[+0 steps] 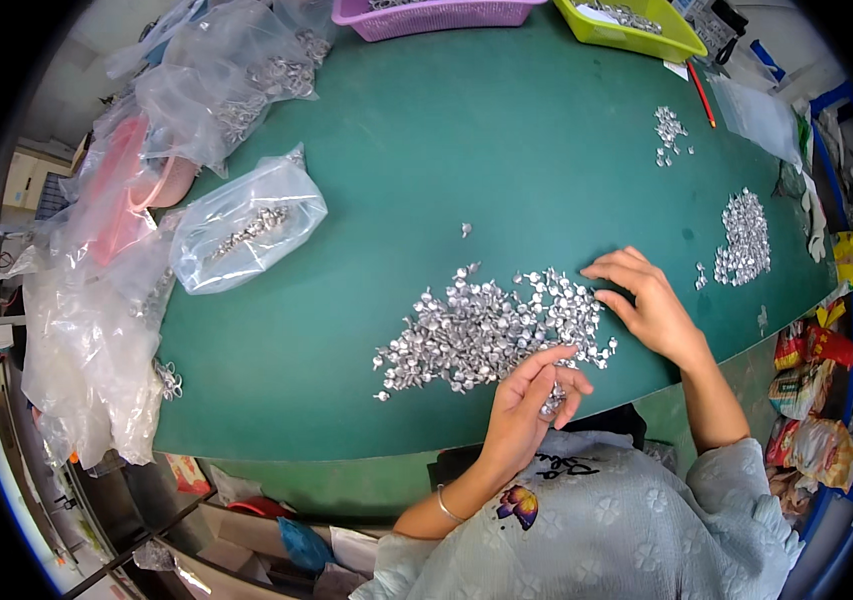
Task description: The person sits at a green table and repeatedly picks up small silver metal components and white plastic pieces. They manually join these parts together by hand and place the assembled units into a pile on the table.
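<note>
- Nearest the camera, the left hand (pixel 531 395) hangs at the near edge of the green table (pixel 416 150), fingers curled around a small clutch of the silver metal pieces; a few glint between thumb and fingers, so it is closed on them, not empty.
- Farther out and to the right, the right hand (pixel 646 300) lies flat and spread, fingertips touching the far right rim of the main heap of silver pieces (pixel 491 330); it holds nothing.
- That heap sprawls across the middle of the table, just in front of both hands; it looks loose and shallow, so pieces should slide easily.
- Judging from this, the step is picking pieces from the heap into the cupped hand. Doing it well likely means raking a few at a time with the flat fingers, keeping them away from the near edge, where they could drop off.
- A tidier sorted cluster (pixel 743 238) sits well apart to the right, with a smaller scatter (pixel 666 133) beyond it; keeping the sweeping hand clear of both avoids mixing them.
- Clear plastic bags with more pieces (pixel 246 225) lie to the left, a purple basket (pixel 436 15) and a yellow-green tray (pixel 636 30) at the far edge.
</note>
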A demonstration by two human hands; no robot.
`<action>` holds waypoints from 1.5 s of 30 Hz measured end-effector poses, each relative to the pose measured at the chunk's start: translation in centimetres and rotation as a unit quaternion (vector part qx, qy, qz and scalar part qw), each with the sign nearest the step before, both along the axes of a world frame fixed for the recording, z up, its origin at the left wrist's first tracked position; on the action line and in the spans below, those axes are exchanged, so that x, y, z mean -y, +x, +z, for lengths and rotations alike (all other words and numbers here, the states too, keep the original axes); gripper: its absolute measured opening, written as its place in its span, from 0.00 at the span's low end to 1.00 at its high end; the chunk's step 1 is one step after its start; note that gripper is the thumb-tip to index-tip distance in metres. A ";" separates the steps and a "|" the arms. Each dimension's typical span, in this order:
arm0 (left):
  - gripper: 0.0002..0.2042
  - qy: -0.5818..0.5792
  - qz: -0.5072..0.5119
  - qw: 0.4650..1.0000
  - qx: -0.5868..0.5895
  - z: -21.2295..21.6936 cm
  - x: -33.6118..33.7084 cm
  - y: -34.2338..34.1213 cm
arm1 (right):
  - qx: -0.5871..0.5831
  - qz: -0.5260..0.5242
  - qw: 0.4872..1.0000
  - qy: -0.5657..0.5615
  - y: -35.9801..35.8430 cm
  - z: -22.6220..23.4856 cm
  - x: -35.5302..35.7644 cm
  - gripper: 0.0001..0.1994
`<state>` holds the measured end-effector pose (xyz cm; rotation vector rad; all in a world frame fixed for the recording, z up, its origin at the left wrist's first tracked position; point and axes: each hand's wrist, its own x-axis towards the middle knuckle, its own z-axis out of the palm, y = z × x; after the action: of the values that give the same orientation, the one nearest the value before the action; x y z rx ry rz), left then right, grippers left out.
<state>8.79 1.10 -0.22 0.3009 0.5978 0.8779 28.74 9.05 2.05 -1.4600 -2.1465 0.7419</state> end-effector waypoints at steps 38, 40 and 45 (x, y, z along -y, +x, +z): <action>0.09 0.158 0.079 0.953 -0.245 1.2 2.5 3.6 | -0.291 -0.058 0.954 0.036 -0.8 1.1 9.0 0.09; 0.10 0.178 0.078 0.949 -0.249 1.7 2.5 3.4 | -0.285 -0.056 0.956 0.047 -0.9 1.2 9.2 0.09; 0.11 0.221 0.092 0.941 -0.241 1.8 2.4 3.5 | -0.257 -0.053 0.962 0.076 -1.0 1.9 9.4 0.08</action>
<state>12.26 -1.32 1.56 0.8972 0.8883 1.1284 27.75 -0.35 3.92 -1.1365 -1.6763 0.7934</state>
